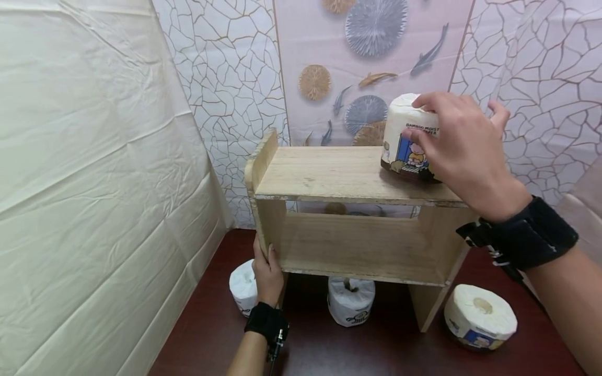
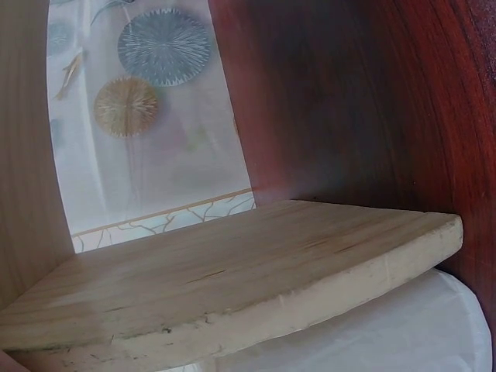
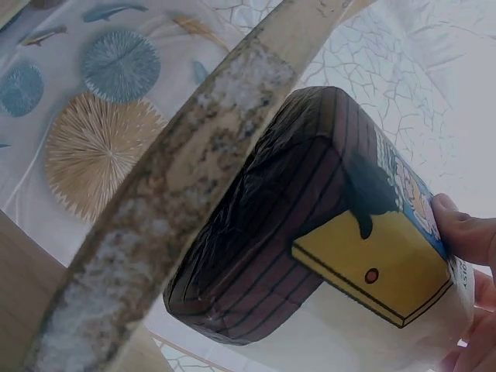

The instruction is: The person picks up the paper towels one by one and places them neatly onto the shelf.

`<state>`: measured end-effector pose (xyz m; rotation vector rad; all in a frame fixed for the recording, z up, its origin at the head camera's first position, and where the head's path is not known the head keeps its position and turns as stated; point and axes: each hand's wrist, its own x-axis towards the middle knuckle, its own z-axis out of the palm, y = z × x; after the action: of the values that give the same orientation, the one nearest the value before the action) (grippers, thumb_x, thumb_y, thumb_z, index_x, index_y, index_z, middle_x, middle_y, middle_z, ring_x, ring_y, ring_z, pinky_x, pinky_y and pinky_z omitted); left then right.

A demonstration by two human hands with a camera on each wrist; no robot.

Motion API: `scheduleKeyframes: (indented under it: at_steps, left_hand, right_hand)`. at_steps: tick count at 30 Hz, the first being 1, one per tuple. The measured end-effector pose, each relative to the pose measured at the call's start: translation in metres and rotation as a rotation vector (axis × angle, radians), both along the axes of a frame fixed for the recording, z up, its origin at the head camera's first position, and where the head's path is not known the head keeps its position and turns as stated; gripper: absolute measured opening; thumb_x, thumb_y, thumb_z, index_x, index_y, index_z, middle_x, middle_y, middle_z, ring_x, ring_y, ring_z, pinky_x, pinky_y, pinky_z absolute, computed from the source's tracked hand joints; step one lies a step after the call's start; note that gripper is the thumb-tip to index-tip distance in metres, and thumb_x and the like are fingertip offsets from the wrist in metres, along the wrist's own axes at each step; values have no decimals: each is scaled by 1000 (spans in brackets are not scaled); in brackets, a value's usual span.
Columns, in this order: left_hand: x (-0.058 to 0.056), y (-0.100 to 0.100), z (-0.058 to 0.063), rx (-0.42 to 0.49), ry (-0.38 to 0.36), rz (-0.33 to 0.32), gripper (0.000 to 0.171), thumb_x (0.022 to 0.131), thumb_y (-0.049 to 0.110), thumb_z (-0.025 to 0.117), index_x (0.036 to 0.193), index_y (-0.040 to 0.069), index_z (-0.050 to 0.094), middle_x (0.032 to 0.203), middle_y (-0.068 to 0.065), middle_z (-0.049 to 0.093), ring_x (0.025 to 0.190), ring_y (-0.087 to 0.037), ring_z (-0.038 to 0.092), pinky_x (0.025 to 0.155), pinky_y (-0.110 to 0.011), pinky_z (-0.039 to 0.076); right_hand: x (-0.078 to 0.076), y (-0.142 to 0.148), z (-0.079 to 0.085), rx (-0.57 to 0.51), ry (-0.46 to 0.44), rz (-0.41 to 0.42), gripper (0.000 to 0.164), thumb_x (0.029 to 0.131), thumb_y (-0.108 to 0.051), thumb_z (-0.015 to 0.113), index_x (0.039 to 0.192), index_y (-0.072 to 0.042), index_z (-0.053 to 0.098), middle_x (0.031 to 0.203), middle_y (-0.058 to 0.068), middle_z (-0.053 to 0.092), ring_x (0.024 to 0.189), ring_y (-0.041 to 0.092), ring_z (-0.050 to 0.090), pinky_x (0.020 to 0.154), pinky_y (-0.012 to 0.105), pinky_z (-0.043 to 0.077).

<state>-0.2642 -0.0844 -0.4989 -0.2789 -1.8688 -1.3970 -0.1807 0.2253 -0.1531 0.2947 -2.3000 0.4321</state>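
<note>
your right hand is up at the right end of the wooden shelf, pinching a wrapped paper roll between thumb and fingers. you have the thumb on the roll's printed front and fingertips over its top edge, so the roll lies to the left of your palm and partly behind it. it stands roughly upright over the right part of the shelf's top board, its dark brown base down; you cannot tell from these views whether that base touches the board. the right wrist view looks past a worn, whitish edge of the shelf to the roll's brown underside and a yellow patch on its wrapper.

your left hand grips the front edge of the shelf's left side panel, low down, thumb on the inner face and fingers around the outside. just outside that panel, next to your left hand and partly hidden by it, is a white roll. another roll stands beneath the shelf's lower board, and a roll with a blue print sits right of the shelf, all on the dark red table. behind the shelf hangs a patterned cloth.
</note>
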Motion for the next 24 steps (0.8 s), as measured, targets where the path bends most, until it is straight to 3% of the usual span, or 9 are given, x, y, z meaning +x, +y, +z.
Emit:
scheduleKeyframes:
  at_steps: [13,24]
  left_hand:
    - [-2,-2,-3,-4,22,24,56,114,15,47,167,18,30,145,-31,57,114,-46,69,81,-62,59]
    - [-1,-1,-3,-4,17,15,56,114,14,47,167,17,30,146,-30,57,116,-44,69,83,-62,58]
  right_hand:
    - [4,10,3,-61,-85,70,50,97,-14,78,141,0,58,143,24,62,147,39,38,121,66,8]
    - [7,16,1,-91,-108,124,44,98,-9,76,137,1,59,138,26,62,146,42,39,120,69,13]
